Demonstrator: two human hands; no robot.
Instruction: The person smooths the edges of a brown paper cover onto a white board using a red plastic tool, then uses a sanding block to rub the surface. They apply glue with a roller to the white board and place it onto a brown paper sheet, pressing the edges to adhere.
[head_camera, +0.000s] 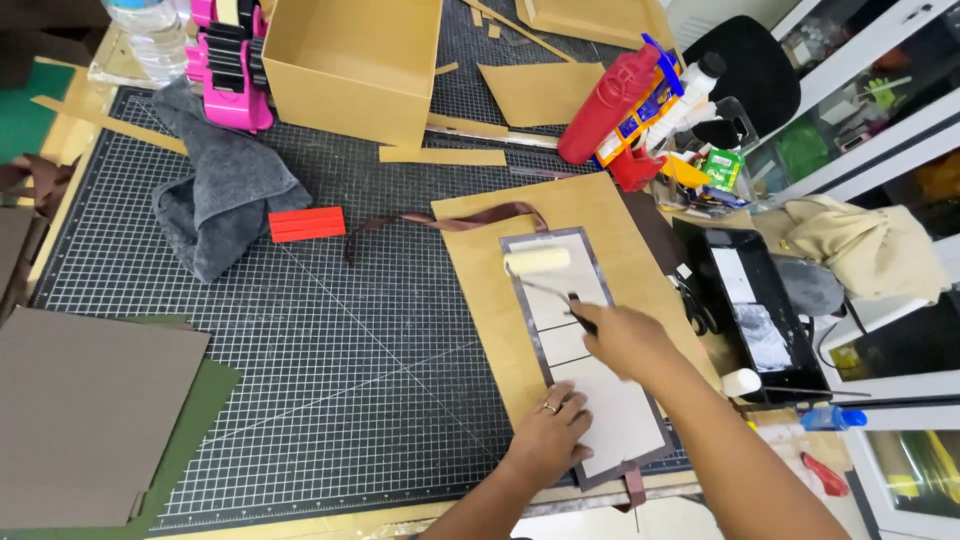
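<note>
Right hand (625, 340) rolls a small foam roller (538, 261) over a long panel (590, 350).
Grip wraps the thin handle – light, stiff; left hand (550, 435) lies flat on the thin, bendable panel.

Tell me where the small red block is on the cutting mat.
In the head view, the red block lies on the upper left part of the gridded cutting mat, just right of the grey cloth and left of the brown ribbon.
</note>
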